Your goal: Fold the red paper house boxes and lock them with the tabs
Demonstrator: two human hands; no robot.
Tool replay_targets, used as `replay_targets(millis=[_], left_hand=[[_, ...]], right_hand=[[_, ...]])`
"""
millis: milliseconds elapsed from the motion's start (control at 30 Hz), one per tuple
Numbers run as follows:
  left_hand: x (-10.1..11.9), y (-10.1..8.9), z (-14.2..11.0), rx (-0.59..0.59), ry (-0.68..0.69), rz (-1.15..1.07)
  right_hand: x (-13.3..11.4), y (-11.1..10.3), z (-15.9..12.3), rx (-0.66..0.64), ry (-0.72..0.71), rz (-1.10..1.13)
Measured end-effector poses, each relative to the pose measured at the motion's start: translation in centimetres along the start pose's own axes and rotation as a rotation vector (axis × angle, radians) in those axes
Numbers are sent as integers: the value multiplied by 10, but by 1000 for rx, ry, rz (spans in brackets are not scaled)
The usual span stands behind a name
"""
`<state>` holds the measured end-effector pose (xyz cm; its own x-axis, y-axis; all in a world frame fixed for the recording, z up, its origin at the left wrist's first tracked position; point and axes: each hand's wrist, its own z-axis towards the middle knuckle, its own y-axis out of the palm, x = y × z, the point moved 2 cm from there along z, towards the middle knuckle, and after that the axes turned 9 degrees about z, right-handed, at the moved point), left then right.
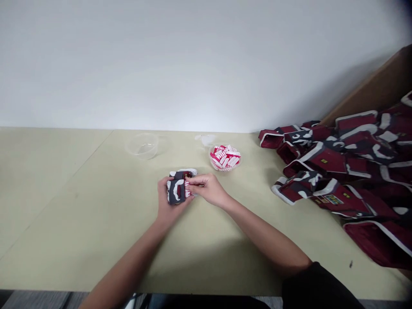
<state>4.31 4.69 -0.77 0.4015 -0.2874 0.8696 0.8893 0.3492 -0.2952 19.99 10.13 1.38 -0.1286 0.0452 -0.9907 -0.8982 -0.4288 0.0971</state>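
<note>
Close above the table, my left hand [167,208] is wrapped round a small painted house-shaped piece [176,192] with a dark grey roof, white snow-like trim and maroon walls. My right hand [207,188] is at its right side, thumb and fingers pinched on a small red-and-white striped piece [188,189] that lies against the maroon wall. The fingertips partly cover this striped piece. Beyond my right hand, a clear round tub [225,168] holds many similar red-and-white pieces.
A second clear plastic tub [141,146] stands at the back left, near the white wall [161,64]. On the right is a heap of maroon house pieces [334,163] with white trim, in front of a brown cardboard panel [370,81]. A white patch [206,139] marks the table [96,223].
</note>
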Motion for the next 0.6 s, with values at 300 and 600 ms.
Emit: replay_targets(millis=[300,600], left_hand=[[4,0,0,15,34,40],[-8,-36,40,155,-71,208]], right_hand=[[8,4,0,2,17,67],[-35,-21,-32,113,-134,-298]])
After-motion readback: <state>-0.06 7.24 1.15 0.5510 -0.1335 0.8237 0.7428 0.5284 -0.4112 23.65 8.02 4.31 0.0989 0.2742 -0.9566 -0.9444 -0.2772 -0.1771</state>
